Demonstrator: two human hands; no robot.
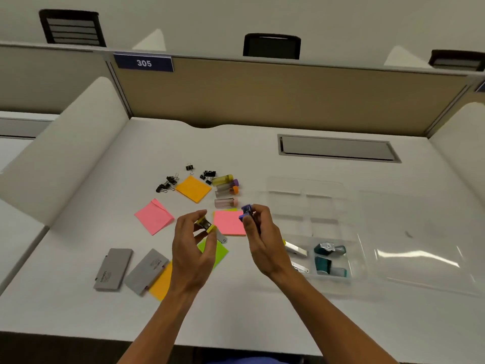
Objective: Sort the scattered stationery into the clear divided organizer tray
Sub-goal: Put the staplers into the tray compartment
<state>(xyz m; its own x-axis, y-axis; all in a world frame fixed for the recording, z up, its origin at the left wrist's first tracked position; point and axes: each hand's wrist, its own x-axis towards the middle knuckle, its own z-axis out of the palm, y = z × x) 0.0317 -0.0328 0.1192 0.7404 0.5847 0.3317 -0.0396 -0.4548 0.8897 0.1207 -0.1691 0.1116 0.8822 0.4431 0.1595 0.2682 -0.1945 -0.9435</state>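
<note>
We are lifting two small staplers above the desk, one pinched in each hand.

Our left hand is pinching the yellow stapler and our right hand the purple stapler, both only at the fingertips, so either could be slipping out onto the pink sticky notes below. The clear organizer tray is sitting just right of our right hand, already holding two teal tape dispensers in one near compartment and silver pieces beside them; its far compartments are looking bare.

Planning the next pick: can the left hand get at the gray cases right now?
Probably not yet: the left hand already pinches a yellow clip. The gray cases lie uncovered on its side, so the way is free once it lets go.
</note>
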